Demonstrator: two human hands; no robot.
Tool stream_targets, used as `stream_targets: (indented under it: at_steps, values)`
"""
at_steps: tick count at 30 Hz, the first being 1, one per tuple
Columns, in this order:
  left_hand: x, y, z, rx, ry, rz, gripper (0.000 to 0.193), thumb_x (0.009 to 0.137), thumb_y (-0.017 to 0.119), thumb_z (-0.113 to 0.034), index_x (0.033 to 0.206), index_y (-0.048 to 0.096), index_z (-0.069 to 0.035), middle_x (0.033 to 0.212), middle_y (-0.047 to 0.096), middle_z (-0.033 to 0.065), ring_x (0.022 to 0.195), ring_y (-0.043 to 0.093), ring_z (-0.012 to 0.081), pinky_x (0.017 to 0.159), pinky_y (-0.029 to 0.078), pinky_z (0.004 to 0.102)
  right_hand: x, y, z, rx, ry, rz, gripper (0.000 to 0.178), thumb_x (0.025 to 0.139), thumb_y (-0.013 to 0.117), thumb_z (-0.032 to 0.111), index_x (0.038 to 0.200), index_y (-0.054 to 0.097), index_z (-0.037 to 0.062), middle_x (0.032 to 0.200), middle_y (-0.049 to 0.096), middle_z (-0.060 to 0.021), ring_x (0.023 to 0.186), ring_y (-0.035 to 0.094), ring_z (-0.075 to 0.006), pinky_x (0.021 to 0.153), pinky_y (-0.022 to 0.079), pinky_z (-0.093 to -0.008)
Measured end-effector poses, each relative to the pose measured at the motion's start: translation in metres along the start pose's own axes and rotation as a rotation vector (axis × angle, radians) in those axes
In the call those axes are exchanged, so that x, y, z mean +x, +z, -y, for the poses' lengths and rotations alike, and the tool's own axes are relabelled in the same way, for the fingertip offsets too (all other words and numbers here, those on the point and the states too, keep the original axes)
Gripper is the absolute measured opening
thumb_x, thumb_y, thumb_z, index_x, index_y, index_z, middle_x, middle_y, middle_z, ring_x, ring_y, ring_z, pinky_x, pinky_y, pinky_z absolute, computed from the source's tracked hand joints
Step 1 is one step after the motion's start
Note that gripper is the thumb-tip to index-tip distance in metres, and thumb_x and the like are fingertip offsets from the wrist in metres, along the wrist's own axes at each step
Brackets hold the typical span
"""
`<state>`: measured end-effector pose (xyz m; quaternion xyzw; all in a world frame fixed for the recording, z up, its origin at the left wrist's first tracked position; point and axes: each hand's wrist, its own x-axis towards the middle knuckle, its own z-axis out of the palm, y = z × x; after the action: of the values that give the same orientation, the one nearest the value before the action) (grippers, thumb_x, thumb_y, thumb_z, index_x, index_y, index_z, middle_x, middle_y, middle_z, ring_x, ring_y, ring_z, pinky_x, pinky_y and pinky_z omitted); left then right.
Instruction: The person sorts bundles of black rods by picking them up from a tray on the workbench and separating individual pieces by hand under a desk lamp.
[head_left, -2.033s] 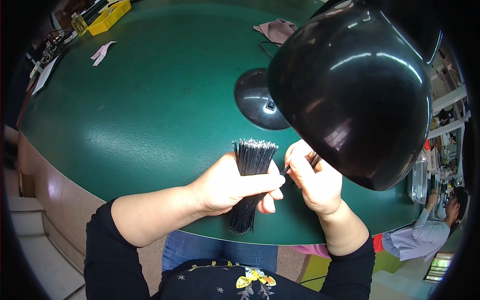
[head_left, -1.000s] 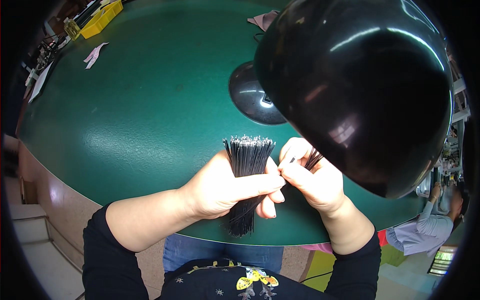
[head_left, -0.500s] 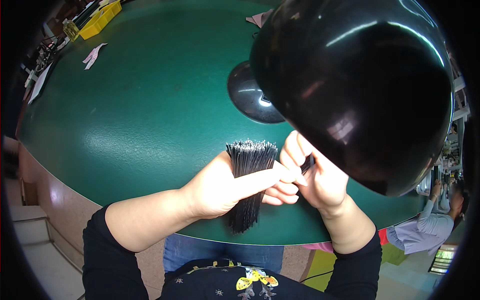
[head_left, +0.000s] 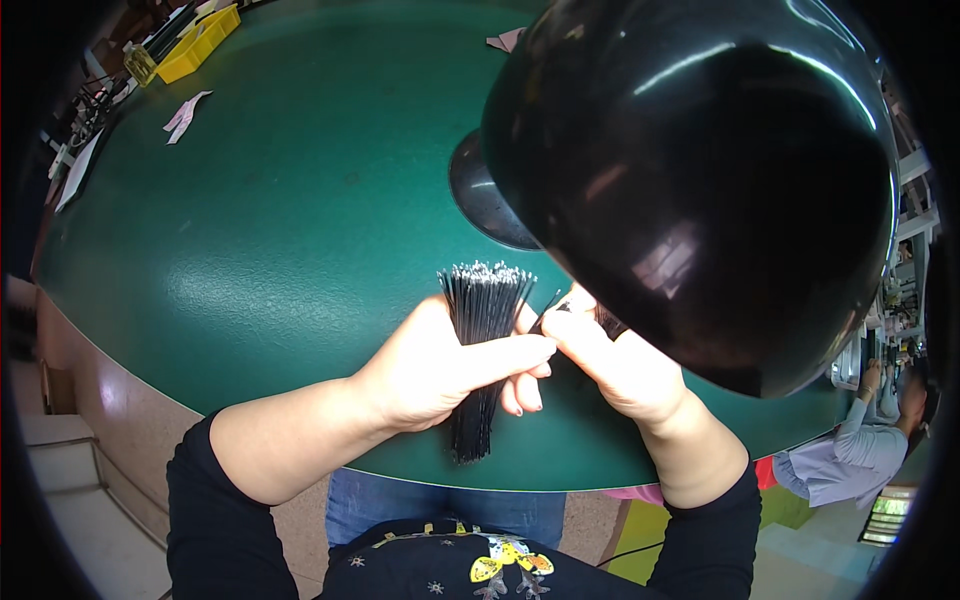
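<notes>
A thick bundle of thin black wire-like strands with pale tips (head_left: 485,310) stands upright in my left hand (head_left: 420,375). The fingers wrap round it, with the thumb across its front. Close by on the right, my right hand (head_left: 620,365) is closed, its thumb and forefinger pinching one or a few black strands (head_left: 545,312) that lean away from the bundle. More dark strands show behind its thumb, partly hidden. A large glossy black lamp shade (head_left: 700,200) hangs over the right hand and covers part of its fingers.
The round black lamp base (head_left: 488,195) stands on the green table (head_left: 250,220) beyond my hands. Farther off are a pinkish scrap (head_left: 187,117), a yellow tray (head_left: 200,45) and a small bottle (head_left: 139,63). Another person (head_left: 850,450) sits at the far right.
My left hand and the bundle have shifted slightly left. The right thumb and forefinger now pinch strands leaning out at the bundle's right side. The lamp shade appears a little farther left.
</notes>
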<state>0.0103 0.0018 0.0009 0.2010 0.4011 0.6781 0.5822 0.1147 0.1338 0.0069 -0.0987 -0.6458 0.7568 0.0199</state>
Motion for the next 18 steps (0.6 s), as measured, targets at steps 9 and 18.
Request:
stream_targets:
  at_steps: [9, 18]
  values:
    - [-0.0008, -0.0006, 0.0007, -0.103, -0.056, -0.01, 0.01, 0.074, 0.056, -0.007, 0.071, 0.051, 0.002, 0.061, 0.054, 0.0088, 0.052, 0.055, 0.0137, 0.048, 0.045, 0.0202, 0.0021, -0.0078, -0.0111, 0.152, -0.036, -0.067, 0.025, 0.087, 0.029, 0.02, 0.08, 0.044, 0.0026, 0.058, 0.039, 0.0008, 0.047, 0.029, -0.0029, 0.043, 0.023, -0.0153]
    - [-0.0006, -0.0015, 0.001, -0.072, -0.061, -0.018, 0.011, 0.073, 0.056, -0.006, 0.073, 0.053, 0.005, 0.062, 0.055, 0.0109, 0.053, 0.057, 0.0158, 0.048, 0.047, 0.0211, 0.0018, 0.0006, -0.0078, -0.069, -0.192, -0.176, 0.004, 0.072, 0.051, 0.0, 0.075, 0.049, 0.0011, 0.07, 0.049, -0.0026, 0.06, 0.042, -0.0052, 0.054, 0.033, -0.0179]
